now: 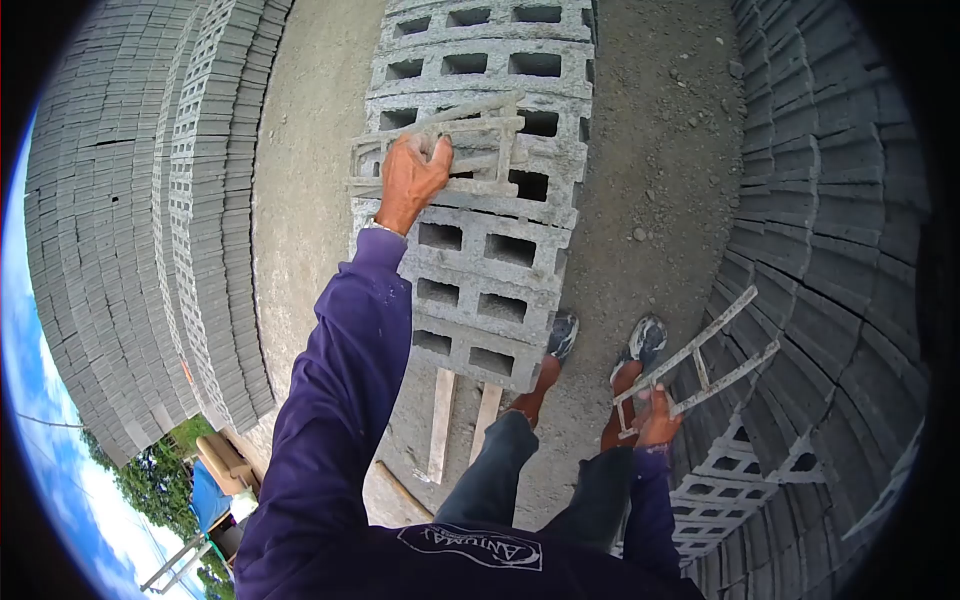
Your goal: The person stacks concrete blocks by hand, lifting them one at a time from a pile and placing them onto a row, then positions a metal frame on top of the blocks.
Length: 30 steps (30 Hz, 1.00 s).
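Note:
A row of grey hollow concrete blocks (470, 352) runs away from me, their rectangular holes facing up. Over the middle of that row, my left hand (412, 182) is closed on a pale, dust-covered metal frame (507, 155) with long side bars and a crossbar. The frame lies across the block tops. Low at my right side, my right hand (657, 418) grips a second metal frame (714, 322), ladder-like, its two long bars pointing away from my body. My fingers partly hide both frames where they hold them.
Tall block stacks rise on the left (110, 240) and close on the right (830, 200). Wooden planks (441, 425) lie under the near end of the row. A stick (402, 490) rests on the gritty ground (660, 160). My feet stand right of the row.

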Motion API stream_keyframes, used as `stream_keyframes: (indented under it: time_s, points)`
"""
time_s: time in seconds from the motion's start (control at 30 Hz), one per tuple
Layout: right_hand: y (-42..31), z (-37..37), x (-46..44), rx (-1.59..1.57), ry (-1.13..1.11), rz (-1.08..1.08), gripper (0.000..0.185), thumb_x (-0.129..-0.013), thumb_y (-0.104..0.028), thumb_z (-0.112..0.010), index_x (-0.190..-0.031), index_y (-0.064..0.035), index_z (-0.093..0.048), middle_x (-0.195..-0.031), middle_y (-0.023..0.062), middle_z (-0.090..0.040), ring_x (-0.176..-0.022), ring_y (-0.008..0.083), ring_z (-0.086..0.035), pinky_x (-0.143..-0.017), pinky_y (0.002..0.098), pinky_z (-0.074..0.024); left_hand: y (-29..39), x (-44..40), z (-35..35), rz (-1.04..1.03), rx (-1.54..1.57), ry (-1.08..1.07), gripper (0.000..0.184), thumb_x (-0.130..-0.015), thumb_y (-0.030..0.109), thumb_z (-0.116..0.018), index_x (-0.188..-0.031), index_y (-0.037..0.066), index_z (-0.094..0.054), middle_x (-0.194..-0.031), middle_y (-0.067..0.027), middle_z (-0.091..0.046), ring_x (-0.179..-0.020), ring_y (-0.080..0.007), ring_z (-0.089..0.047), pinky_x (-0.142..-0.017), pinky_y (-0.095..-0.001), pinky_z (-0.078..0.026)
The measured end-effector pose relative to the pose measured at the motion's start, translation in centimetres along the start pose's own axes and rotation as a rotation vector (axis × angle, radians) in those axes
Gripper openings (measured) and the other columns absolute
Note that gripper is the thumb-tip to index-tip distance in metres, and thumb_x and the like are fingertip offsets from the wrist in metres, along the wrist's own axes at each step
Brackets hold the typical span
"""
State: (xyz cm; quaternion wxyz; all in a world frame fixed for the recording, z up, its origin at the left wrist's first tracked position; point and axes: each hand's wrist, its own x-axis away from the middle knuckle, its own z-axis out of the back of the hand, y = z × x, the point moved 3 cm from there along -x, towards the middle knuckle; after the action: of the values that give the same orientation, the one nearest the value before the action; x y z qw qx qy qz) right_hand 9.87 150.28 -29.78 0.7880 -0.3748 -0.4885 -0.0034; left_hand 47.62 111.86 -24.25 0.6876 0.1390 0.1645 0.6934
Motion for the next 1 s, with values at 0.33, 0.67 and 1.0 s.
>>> stream_keyframes:
  time_s: [0.33, 0.67, 1.0]
  points:
    - [0.6, -0.9, -0.3, 0.040, 0.015, -0.094, 0.034, -0.087, -0.034, -0.068, -0.076, -0.0026, -0.066, -0.051, -0.0029, -0.043, -0.038, 0.0094, -0.038, -0.038, 0.0285, -0.0285, 1.9, -20.4, -0.2, -0.750, -0.911, 0.325, 0.008, -0.085, 0.011, -0.056, -0.091, 0.010, -0.062, -0.049, -0.0042, -0.050, -0.039, -0.0197, -0.050, -0.036, -0.0362, -0.034]
    - [-3.6, -5.5, 0.4, 0.038, -0.161, 0.058, 0.036, -0.090, -0.033, -0.067, -0.078, 0.0009, -0.066, -0.054, -0.0029, -0.048, -0.043, 0.0073, -0.040, -0.043, 0.0261, -0.0294, -0.2, 12.0, 0.2, 0.234, 0.217, 0.118, 0.023, -0.090, 0.017, -0.061, -0.092, -0.005, -0.068, -0.085, -0.0194, -0.067, -0.078, -0.0264, -0.065, -0.071, -0.0365, -0.050]
    - [-8.7, -11.5, 2.1, 0.028, -0.261, 0.190, 0.042, -0.094, -0.034, -0.062, -0.084, 0.0059, -0.067, -0.048, -0.0043, -0.038, -0.041, 0.0058, -0.032, -0.042, 0.0261, -0.0255, 7.2, 24.7, -3.3, 0.072, 0.190, -0.048, 0.030, -0.081, 0.024, -0.071, -0.093, -0.003, -0.066, -0.100, -0.0163, -0.067, -0.095, -0.0340, -0.062, -0.089, -0.0424, -0.045]
